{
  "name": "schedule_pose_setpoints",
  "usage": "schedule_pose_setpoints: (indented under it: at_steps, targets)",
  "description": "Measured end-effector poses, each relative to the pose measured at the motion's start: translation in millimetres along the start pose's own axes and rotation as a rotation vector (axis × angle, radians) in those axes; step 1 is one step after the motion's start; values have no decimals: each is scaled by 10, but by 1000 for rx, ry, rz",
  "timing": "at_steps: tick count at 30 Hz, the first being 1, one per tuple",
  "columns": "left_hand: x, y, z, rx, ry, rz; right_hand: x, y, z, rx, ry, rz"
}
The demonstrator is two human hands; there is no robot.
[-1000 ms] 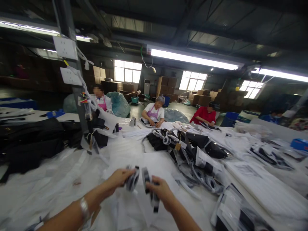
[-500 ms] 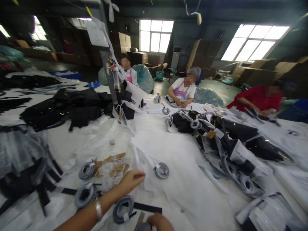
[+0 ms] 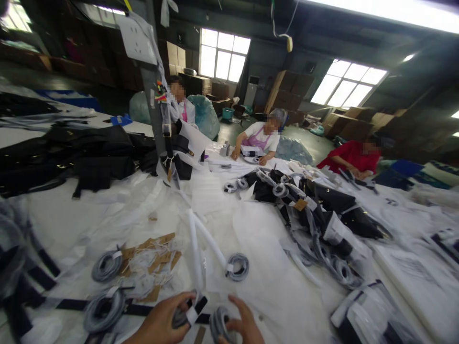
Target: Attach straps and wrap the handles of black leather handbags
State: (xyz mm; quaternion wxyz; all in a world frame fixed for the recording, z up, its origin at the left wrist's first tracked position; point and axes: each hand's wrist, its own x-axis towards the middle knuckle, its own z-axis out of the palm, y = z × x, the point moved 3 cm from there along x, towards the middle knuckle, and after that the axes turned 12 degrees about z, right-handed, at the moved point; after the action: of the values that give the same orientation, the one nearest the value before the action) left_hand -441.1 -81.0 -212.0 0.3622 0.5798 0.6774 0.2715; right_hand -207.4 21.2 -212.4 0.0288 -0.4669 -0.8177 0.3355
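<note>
1. Coiled grey strap, black end and white band showing: in the left hand, just beyond the near right side of the brown tag pile, my landmark. Left fingers closed on the coil.
2. Right hand: farther right and nearer than the tag pile; fingers parted and curved about a second grey coil, tilted. Index finger raised off it; cannot tell if the grip is firm.
3. Coil with white band: lies just left of the tag pile. Larger coil: nearer and left of it, over a flat black strap that runs along the pile's near side.
4. Lone coil: flat, right of the tag pile, at the end of one of two white strips that meet beyond the pile.
5. Black bags with brass fittings: beyond the tag pile, to the left. Second heap of black bags, wrapped straps among them: beyond and well right.
6. Grey post with white socket panel: past the tag pile.
7. Farther off than the tag pile, across the white-covered table: person in pink apron, hands on work; person in red, further right; third person, behind the post.
</note>
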Motion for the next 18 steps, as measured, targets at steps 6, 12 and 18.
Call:
schedule_pose_setpoints:
  at_steps: [6, 12, 18]
  targets:
    - [190, 293, 86, -627, -16, -154, 592, -52, -50, -319, -72, 178]
    - [-61, -14, 301, -656, 20, -249, 638, 67, 388, -434, -49, 165]
    - [-109, -249, 253, -659, 25, -230, 958, 305, 215, -255, -198, 116]
